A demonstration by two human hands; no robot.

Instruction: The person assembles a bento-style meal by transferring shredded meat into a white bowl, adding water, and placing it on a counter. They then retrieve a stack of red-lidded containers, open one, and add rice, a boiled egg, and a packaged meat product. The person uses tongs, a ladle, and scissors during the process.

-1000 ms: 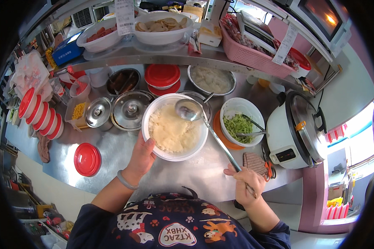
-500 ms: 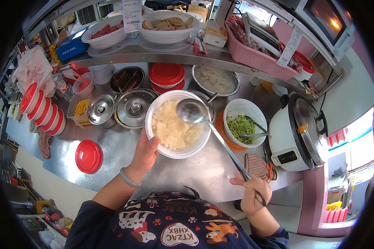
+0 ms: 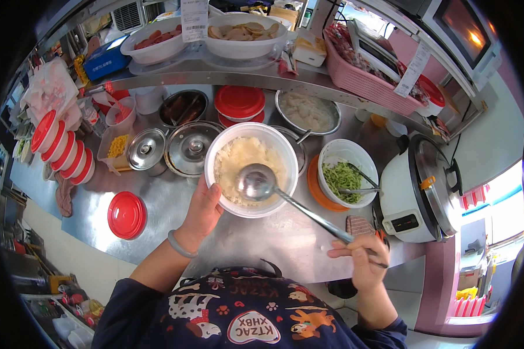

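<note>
Left hand (image 3: 205, 208) grasped a white bowl (image 3: 289, 152), right hand (image 3: 364, 259) curled round a steel ladle (image 3: 314, 216), its scoop over pale food (image 3: 247, 152), 1 red lid (image 3: 126, 215) lay on the counter (image 3: 165, 195).

Pink basket (image 3: 358, 77) on steel shelf (image 3: 227, 77)

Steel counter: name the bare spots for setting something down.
Bare: counter between red lid and left hand, and from there to right hand, below the ladle. Crowded: lidded pots along the back; greens bowl and rice cooker at right.
</note>
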